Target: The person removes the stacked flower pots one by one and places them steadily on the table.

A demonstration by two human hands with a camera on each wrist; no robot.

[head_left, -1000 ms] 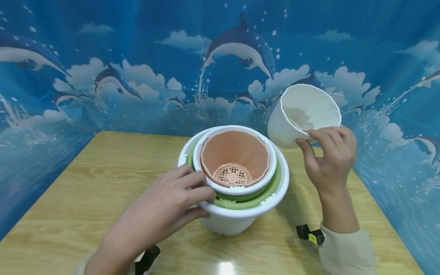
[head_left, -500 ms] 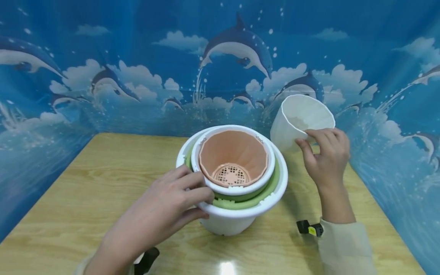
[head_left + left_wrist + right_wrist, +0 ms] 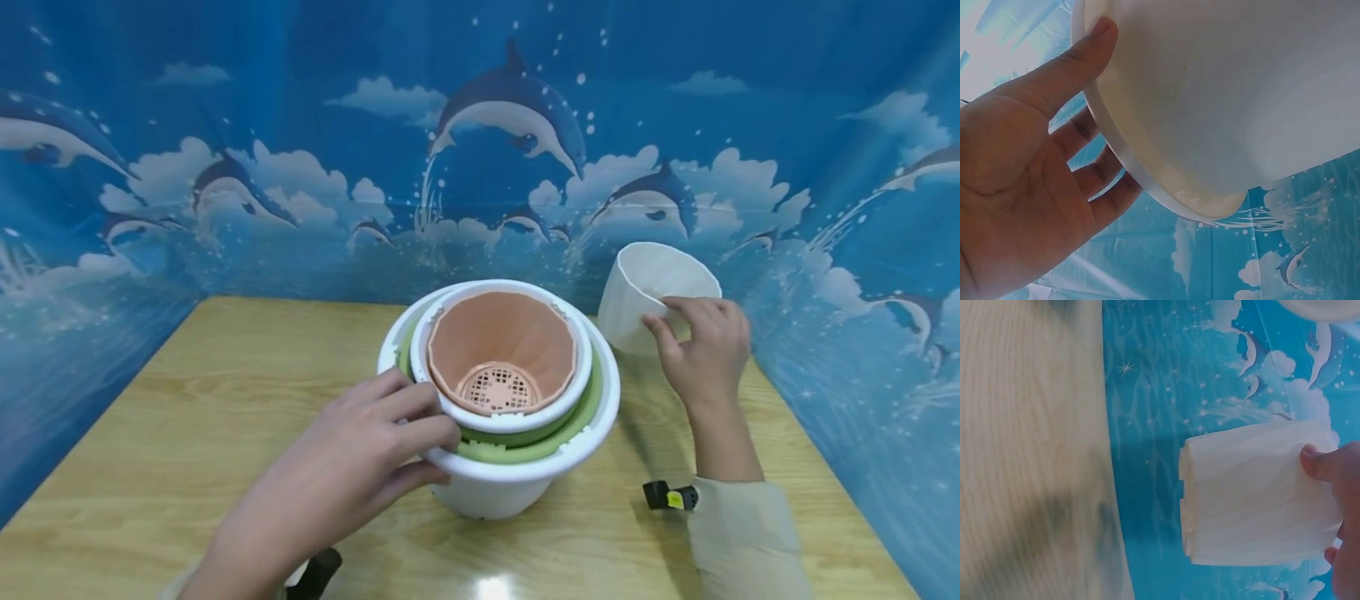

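Flower pots stand nested in a stack mid-table in the head view. The outermost is a large white pot (image 3: 491,497); inside it come a green pot (image 3: 517,451), a smaller white pot (image 3: 517,422) and a peach inner basket (image 3: 495,333) with a perforated bottom. My left hand (image 3: 360,458) grips the stack's outer white rim, its thumb below the lip in the left wrist view (image 3: 1029,156). Right of the stack, my right hand (image 3: 705,354) pinches the rim of a white pot liner (image 3: 624,312), upright with its mouth up. Its notched base shows in the right wrist view (image 3: 1254,494).
A wood-grain table (image 3: 247,392) lies beneath everything. Behind and at both sides hangs a blue curtain (image 3: 300,167) printed with dolphins and waves. A wrist camera (image 3: 669,497) sits by the right sleeve.
My right hand has lowered the white pot liner and tipped it more upright, toward the table's back right. The left hand keeps its hold on the stack's rim.
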